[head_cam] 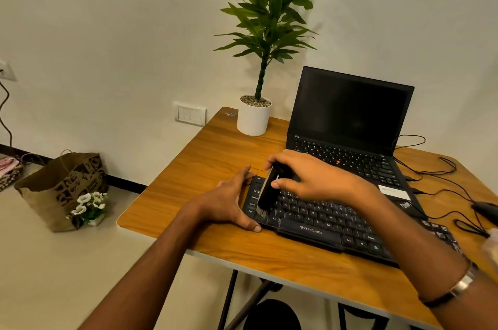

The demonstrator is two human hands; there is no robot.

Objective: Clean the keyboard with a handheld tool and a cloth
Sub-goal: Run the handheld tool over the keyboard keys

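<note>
A black keyboard (323, 224) lies on the wooden table (215, 157), in front of an open laptop. My right hand (310, 178) grips a black brush (268, 192) by its body, and the bristles touch the keys at the keyboard's left end. My left hand (229, 203) holds the keyboard's left edge, with the thumb on the near corner and the fingers along the far corner. No cloth is in view.
A black laptop (350, 125) stands open behind the keyboard. A potted plant (254, 117) sits at the table's back left. Cables and a black mouse (487, 211) lie at the right. A paper bag (64, 187) and flowers sit on the floor to the left.
</note>
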